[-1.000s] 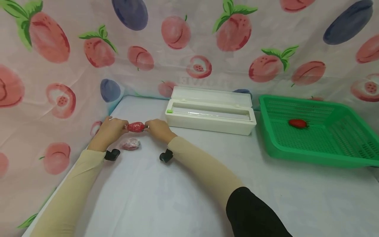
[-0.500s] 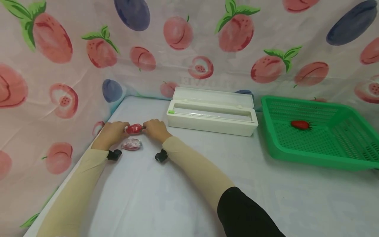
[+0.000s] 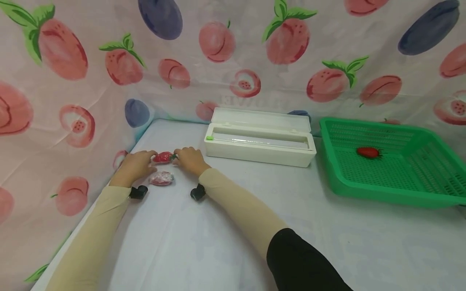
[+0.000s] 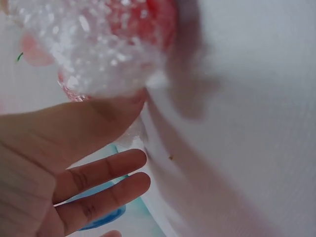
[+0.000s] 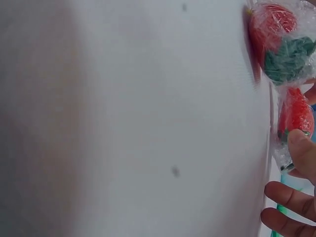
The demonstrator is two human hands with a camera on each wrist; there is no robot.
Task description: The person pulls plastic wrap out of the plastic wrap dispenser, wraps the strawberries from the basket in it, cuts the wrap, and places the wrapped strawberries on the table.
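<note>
A red strawberry in clear plastic wrap [image 3: 164,157] lies between the two hands, its green cap pointing right. The left hand [image 3: 134,166] is at its left end, thumb and fingers spread apart around that tip. In the left wrist view the left hand's outer fingers [image 4: 106,170] are straight and hold nothing. At the cap end, the right hand [image 3: 191,161] pinches the strawberry, with its thumb [image 5: 302,148] over the green and the other fingers straight. A second wrapped strawberry [image 3: 162,178] rests just in front, looming large in the left wrist view, close above the thumb.
A white cling film dispenser [image 3: 260,155] stands behind and right of the hands, its lid up and a roll inside. Further right, a green plastic basket [image 3: 386,197] holds one unwrapped strawberry [image 3: 368,152]. Fruit-printed cloth [image 3: 218,81] hangs along the back and left side.
The strawberry between the hands has come down slightly toward the table, and its green cap now shows. The left hand's thumb and fingers have parted from the twisted wrap end. The right hand shifted slightly left.
</note>
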